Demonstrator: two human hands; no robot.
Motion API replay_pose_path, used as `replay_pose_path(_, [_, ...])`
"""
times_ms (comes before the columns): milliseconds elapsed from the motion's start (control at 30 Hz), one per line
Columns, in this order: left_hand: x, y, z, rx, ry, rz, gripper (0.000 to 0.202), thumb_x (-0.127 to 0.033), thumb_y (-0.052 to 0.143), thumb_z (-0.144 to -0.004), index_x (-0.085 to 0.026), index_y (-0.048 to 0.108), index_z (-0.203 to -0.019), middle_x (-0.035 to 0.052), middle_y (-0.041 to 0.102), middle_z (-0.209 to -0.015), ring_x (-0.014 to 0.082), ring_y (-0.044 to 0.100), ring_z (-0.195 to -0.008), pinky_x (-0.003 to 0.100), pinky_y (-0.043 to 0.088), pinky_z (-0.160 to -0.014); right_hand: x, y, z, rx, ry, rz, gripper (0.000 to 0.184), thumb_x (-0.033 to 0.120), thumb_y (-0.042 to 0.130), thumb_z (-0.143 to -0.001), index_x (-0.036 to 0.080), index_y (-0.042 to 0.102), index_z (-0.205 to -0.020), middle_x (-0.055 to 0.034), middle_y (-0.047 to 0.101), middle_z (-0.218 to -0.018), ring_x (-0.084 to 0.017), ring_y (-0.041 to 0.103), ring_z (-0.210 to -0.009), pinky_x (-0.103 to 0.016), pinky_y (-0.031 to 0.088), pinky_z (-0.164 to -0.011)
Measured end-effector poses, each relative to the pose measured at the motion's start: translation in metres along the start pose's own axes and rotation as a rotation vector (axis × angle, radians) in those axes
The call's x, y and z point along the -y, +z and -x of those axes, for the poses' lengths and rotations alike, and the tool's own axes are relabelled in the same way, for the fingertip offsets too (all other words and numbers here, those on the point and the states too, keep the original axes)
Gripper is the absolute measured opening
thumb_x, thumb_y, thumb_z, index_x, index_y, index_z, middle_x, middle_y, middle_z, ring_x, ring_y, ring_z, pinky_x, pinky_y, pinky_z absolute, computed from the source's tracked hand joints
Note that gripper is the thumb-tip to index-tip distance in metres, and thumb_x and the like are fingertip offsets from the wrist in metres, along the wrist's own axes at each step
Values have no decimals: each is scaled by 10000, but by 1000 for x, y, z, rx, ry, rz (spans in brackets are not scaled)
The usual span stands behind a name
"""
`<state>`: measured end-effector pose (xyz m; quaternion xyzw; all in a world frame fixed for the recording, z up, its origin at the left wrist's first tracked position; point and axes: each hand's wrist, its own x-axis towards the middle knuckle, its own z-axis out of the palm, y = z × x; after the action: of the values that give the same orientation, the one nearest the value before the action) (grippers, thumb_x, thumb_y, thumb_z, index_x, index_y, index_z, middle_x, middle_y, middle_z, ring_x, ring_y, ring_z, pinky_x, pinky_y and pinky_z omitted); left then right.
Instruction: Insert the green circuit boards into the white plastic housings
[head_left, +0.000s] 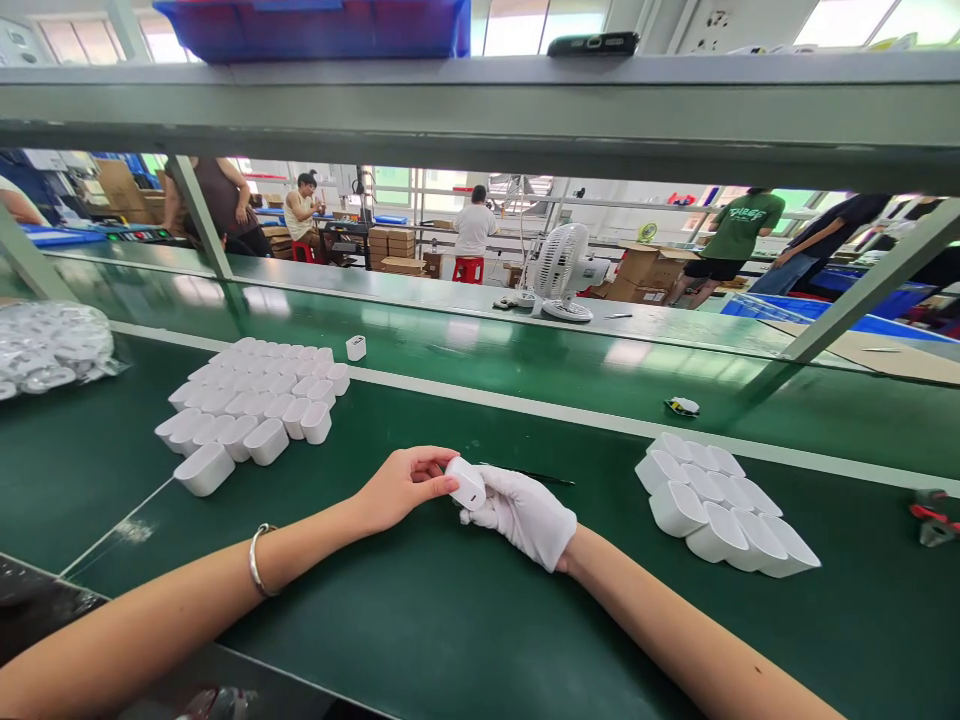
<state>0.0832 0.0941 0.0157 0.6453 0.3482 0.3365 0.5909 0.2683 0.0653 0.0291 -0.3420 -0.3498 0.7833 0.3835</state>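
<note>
Between both hands, above the green table, is a white charger housing point(466, 484) with a small slot in the face turned toward me. My left hand point(409, 487), bare with a bangle at the wrist, pinches its left side with thumb and fingers. On the other side my right hand point(525, 512), in a white glove, has its fingers wrapped round the housing. A thin black tool point(544, 477) lies on the table just behind the glove. To the left stand many white housings point(251, 390) in rows; a smaller group of white housings point(724, 500) stands to the right.
A bag of white parts point(52, 345) lies far left. A single white piece point(356, 347) and a small circuit board point(682, 406) sit farther back. Red-handled pliers point(934, 515) lie at the right edge. A fan point(561, 268) stands behind, under a shelf beam point(480, 105). Several people work beyond.
</note>
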Motion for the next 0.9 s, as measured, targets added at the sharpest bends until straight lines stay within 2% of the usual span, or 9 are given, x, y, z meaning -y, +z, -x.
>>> replay_pose_path(167, [-2, 0, 2, 1, 39, -166, 494, -449, 662, -754, -133, 576, -1124, 62, 601, -895, 175, 555, -793, 304, 468, -754, 2, 0, 2, -55, -26, 120, 334, 328, 701, -696, 128, 645, -957, -34, 619, -762, -121, 595, -664, -255, 509, -687])
replay_pose_path(267, [-9, -6, 4, -65, 107, -540, 425, -362, 622, -809, -183, 540, -1185, 81, 553, -1153, 202, 546, -960, 328, 463, -857, 20, -5, 0, -260, -107, 407, 424, 303, 638, -740, 129, 603, -1125, -58, 648, -818, -141, 609, -682, -261, 506, -648])
replay_pose_path(333, [-16, -14, 4, -226, 89, -968, 347, -265, 603, -825, -174, 561, -1157, 101, 418, -1343, 259, 476, -1114, 382, 422, -933, 43, -11, -8, -472, -159, 793, 427, 248, 542, -794, 137, 567, -1206, -74, 666, -902, -156, 627, -715, -275, 512, -669])
replay_pose_path(400, [-23, -25, 3, -469, -44, -1392, 306, -196, 555, -845, -103, 573, -1136, 157, 291, -1424, 334, 409, -1183, 451, 387, -952, 71, -19, -21, -655, -176, 1265, 404, 201, 496, -803, 163, 592, -1193, -70, 675, -975, -184, 640, -809, -292, 505, -754])
replay_pose_path(500, [-33, -43, 4, -721, -304, -1740, 419, -242, 504, -884, 10, 501, -1219, 258, 244, -1415, 388, 404, -1170, 497, 373, -928, 106, -34, -48, -824, -182, 1523, 339, 192, 506, -798, 169, 661, -1099, -104, 644, -1106, -293, 555, -1080, -374, 419, -922])
replay_pose_path(600, [-40, -57, 12, -701, -439, -1879, 478, -306, 497, -887, 12, 497, -1244, 265, 274, -1400, 402, 358, -1216, 536, 317, -965, 122, -53, -73, -976, -145, 1578, 297, 217, 466, -850, 140, 678, -1043, -148, 630, -1118, -333, 527, -1121, -421, 411, -913])
replay_pose_path(700, [-41, -69, 22, -586, -480, -1924, 301, -205, 494, -852, -53, 651, -1058, 233, 368, -1361, 402, 301, -1265, 567, 273, -983, 123, -74, -85, -1055, -107, 1610, 262, 254, 466, -898, 132, 640, -1052, -116, 634, -1096, -237, 580, -1048, -385, 450, -877])
replay_pose_path(800, [-35, -79, 23, -522, -295, -1857, 286, -92, 414, -818, -71, 685, -910, 231, 445, -1299, 407, 380, -1206, 583, 316, -929, 125, -94, -89, -1040, -81, 1640, 267, 333, 519, -892, 142, 606, -1057, -56, 625, -1070, -190, 594, -992, -359, 468, -860])
replay_pose_path(900, [-23, -75, 14, -509, -109, -1600, 339, -177, 314, -881, -98, 633, -798, 199, 448, -1304, 370, 482, -1103, 538, 391, -876, 142, -109, -90, -1043, -18, 1649, 270, 343, 537, -882, 142, 600, -1051, -53, 618, -1070, -184, 587, -986, -375, 467, -866])
